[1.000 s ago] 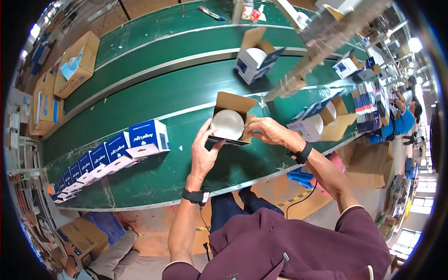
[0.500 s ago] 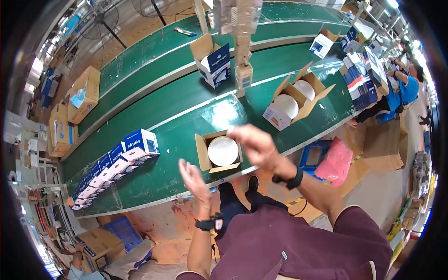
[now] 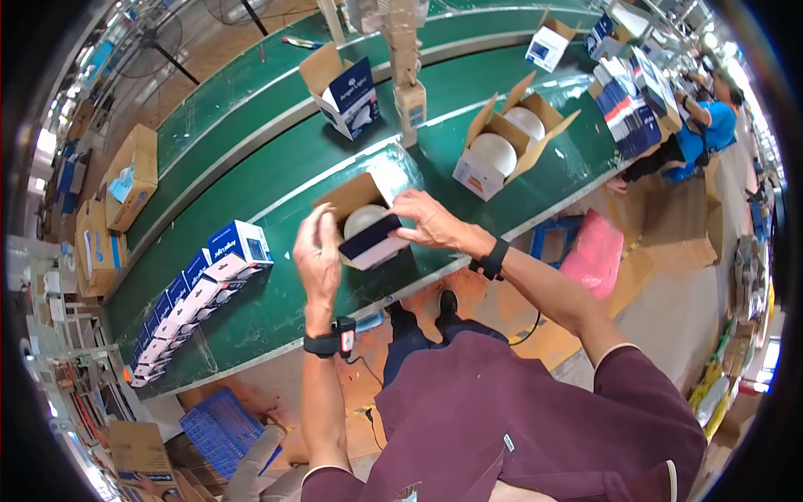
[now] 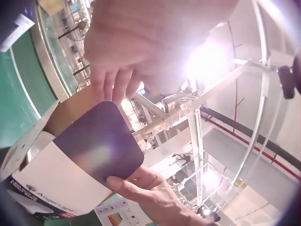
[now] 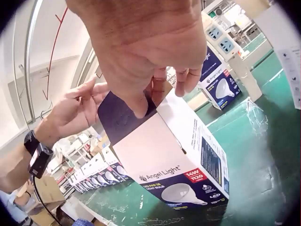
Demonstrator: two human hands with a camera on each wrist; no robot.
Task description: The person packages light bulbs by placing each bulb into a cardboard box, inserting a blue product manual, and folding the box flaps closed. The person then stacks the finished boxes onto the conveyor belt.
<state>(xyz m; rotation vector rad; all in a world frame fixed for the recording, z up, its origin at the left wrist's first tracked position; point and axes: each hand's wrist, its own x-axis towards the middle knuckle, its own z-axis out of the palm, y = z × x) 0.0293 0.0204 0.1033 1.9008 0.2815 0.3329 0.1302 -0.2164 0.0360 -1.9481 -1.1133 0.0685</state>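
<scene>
1. Box (image 3: 376, 254): one, open, on the worktop (image 3: 263, 318) near the body; round white bulb (image 3: 364, 220) inside.
2. Right hand (image 3: 435, 224): narrow grip, thumb and fingers pinching the dark flap (image 3: 361, 240).
3. Left hand (image 3: 318, 255): wide grip, beside the box's left side; contact cannot be told.
4. Row of boxes (image 3: 196, 289): left.
5. Hazards, as judged: flap creasing if bent against the bulb; box skidding if pushed unbraced.
</scene>
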